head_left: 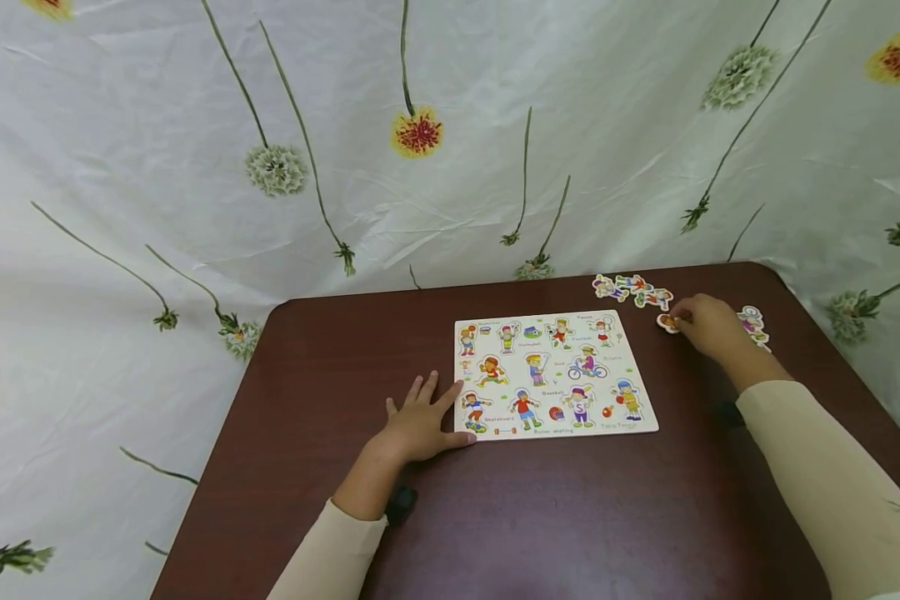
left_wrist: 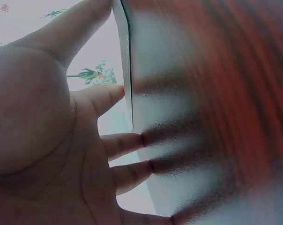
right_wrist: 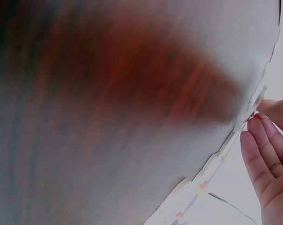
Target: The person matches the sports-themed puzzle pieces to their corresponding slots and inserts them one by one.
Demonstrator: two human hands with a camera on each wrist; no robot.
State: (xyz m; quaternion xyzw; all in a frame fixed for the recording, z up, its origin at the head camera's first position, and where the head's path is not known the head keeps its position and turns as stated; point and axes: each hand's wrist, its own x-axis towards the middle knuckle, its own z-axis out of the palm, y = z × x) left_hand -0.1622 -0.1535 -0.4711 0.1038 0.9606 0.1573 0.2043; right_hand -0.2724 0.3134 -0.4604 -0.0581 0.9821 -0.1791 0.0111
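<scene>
A white puzzle board (head_left: pixel 516 375) with printed children playing sports lies flat on the table. My left hand (head_left: pixel 417 425) is spread at its left side, thumb and index finger touching the board's edge. In the left wrist view the palm of that hand (left_wrist: pixel 43 136) shows, its other fingertips on the tabletop. Beyond the board's right side, my right hand (head_left: pixel 712 333) pinches a small puzzle piece (head_left: pixel 667 323) between thumb and fingers, at the table surface. The right wrist view shows this hand (right_wrist: pixel 272 154) from the palm side; the piece's picture is mostly hidden.
Several loose puzzle pieces (head_left: pixel 632 285) lie together near the back edge, right of the board. More pieces (head_left: pixel 752 321) lie right of my right hand, partly covered by it. The dark wooden table (head_left: pixel 330 358) backs onto a white flowered cloth (head_left: pixel 465 192).
</scene>
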